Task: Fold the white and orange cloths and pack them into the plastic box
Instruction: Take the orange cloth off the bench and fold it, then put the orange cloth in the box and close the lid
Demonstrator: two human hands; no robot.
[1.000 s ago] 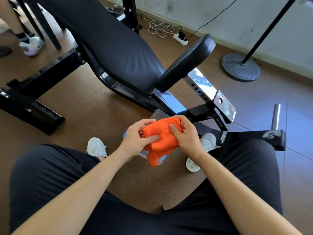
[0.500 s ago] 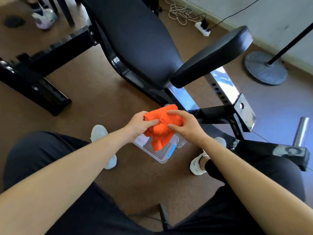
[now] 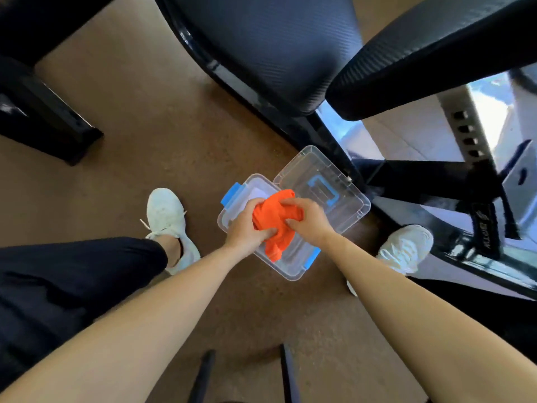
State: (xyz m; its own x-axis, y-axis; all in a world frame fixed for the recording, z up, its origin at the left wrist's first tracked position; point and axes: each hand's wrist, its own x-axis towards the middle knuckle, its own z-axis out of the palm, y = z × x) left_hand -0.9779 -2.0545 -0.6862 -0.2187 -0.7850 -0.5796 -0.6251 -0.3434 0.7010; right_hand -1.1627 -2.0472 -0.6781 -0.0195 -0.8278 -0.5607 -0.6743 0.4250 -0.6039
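**Ana:** Head view first: where does the orange cloth sit?

**Ben:** It is bunched between both hands directly above the open plastic box, with a loose tail hanging down toward the near end of the box. Whether that tail touches the bottom I cannot tell.

**Ana:** And the hands?

**Ben:** The left hand is closed around the cloth's left side, fingers curled under it. The right hand clamps the right side, fingertips pressing into the fabric. Both are shut on the cloth, close together.

**Ana:** Anything in the box yet?

**Ben:** Something pale shows at the far left corner, beside the blue latch. It may be the white cloth, but the hands hide most of it, so I would not swear to it.

**Ana:** How would you finish this step well?

**Ben:** The bundle looks more crumpled than folded, I think. I would tuck the hanging tail under, square the bundle, then lower it flat and press it down evenly so nothing rides over the rim. Fabric caught on the rim would probably stop the clear lid closing; that lid lies just beside the box on its far right side, handle showing.

**Ana:** Surroundings?

**Ben:** The box rests on the brown floor between two white sneakers, with the black padded weight bench beyond it.
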